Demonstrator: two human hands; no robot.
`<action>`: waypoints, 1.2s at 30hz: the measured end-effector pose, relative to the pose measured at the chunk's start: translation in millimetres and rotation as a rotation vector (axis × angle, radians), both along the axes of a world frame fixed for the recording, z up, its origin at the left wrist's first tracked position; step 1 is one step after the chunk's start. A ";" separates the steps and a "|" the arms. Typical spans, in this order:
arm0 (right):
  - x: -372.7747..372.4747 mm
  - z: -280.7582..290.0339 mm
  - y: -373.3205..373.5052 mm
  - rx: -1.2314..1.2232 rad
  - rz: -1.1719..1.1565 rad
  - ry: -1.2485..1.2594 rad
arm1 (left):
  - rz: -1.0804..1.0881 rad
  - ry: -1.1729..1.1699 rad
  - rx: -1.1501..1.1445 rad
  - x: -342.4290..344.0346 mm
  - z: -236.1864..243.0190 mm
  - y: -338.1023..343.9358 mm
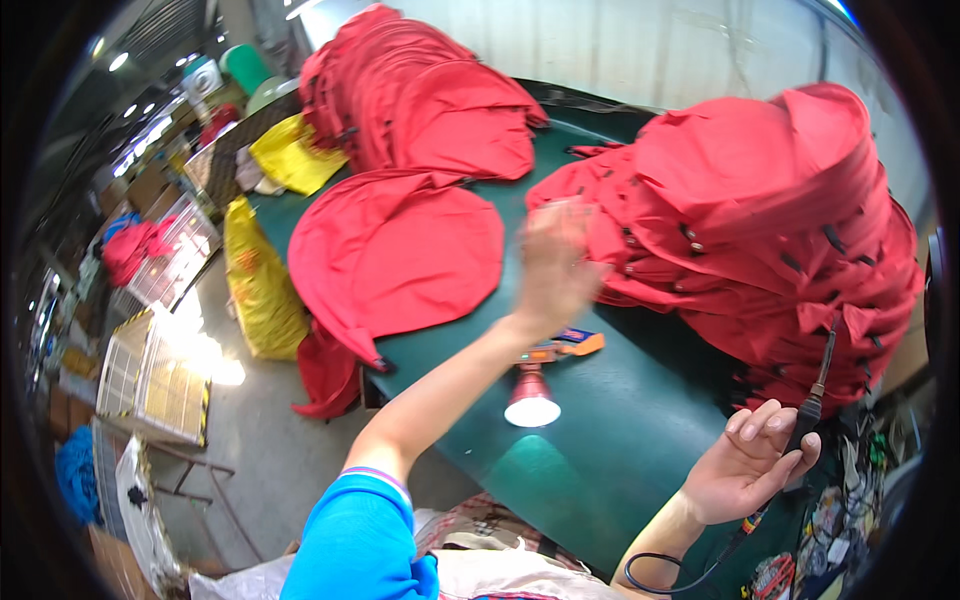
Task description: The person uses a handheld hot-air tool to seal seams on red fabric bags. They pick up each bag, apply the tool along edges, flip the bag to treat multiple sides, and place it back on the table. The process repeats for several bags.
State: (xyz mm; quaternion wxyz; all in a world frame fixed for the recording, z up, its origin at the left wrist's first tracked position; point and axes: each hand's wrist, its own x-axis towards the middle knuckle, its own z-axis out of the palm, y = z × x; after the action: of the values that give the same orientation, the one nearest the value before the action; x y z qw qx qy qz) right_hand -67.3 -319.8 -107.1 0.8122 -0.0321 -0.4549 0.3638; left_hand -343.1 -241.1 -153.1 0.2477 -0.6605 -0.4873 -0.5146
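Observation:
My right hand [755,460] is closed around the black handle of a soldering iron [807,415] at the lower right. Its thin metal shaft points upward in front of the red stack, and a black cord runs down past my wrist. My left hand [558,268] is smeared by motion over the table's middle, by the left edge of a big pile of red fabric pieces [760,190]. Whether those fingers hold anything does not show. One round red fabric piece [410,260] lies flat to the left of that hand, a strap hanging off the table edge.
A second red fabric stack [420,100] stands at the back of the green table [600,420]. A lit red lamp [531,395] and an orange-and-blue item [575,343] sit mid-table. Yellow bags [262,285] hang at the left edge; wire cages [150,375] stand beyond.

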 end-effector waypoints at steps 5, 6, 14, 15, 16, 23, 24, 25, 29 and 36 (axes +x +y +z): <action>-58.3 -18.9 -18.0 -0.116 0.197 -0.197 | 1.305 -0.560 -0.013 -254.9 -107.8 -197.6; -70.1 -19.8 -23.6 -0.135 0.243 -0.206 | 1.246 -0.736 -0.231 -274.8 -118.2 -216.9; -153.3 -30.5 -53.7 -0.047 0.240 -0.585 | 0.531 -0.768 0.090 -174.2 -43.9 -175.0; -167.7 -33.3 -56.2 -0.141 0.251 -0.555 | 0.487 -0.734 0.046 -127.0 -23.3 -177.5; -175.5 -30.8 -54.3 -0.108 0.118 -0.686 | 0.488 -0.629 0.092 -91.1 -22.5 -173.1; -167.5 -37.9 -62.9 -0.113 -0.349 -0.618 | -0.098 -0.831 0.133 70.0 -63.3 -212.0; -157.7 -42.2 -62.0 -0.090 -0.428 -0.625 | -0.175 -0.972 -0.019 75.0 -78.9 -226.9; -152.5 -44.4 -61.6 -0.061 -0.495 -0.627 | -0.239 -1.101 -0.168 78.2 -96.6 -244.9; -154.7 -36.7 -76.2 0.024 -0.415 -0.658 | -0.451 -1.554 -0.613 88.0 -127.6 -293.1; -118.9 6.7 -82.6 0.410 -0.503 -0.627 | -0.498 -1.722 -0.101 68.0 -50.2 -271.7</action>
State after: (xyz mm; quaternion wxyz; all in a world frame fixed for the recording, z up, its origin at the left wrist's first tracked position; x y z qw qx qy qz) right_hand -186.2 -402.3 -100.4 0.6878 -0.0888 -0.7198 0.0303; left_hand -275.1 -512.8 -203.3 -0.3518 -0.1425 -0.3689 -0.8485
